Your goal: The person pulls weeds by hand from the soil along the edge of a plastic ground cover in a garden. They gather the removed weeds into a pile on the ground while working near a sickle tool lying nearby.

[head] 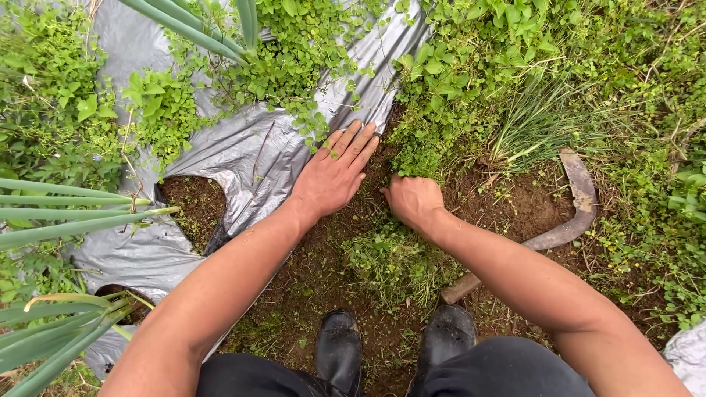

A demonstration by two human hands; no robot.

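While the left hand (331, 176) presses flat on the plastic sheet (243, 147), the right hand (413, 200) fists weeds (426, 147); a soil patch (515, 206) lies bare, greenery remains.

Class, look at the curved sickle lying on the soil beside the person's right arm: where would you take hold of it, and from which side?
Grip the sickle by its wooden handle, the straight end nearest the boots. Probably come from below the right forearm, near the boots, since the handle points that way. The rusty curved blade arcs off toward the grass, so the hand stays clear of it. The right hand is fisted in weeds just now.
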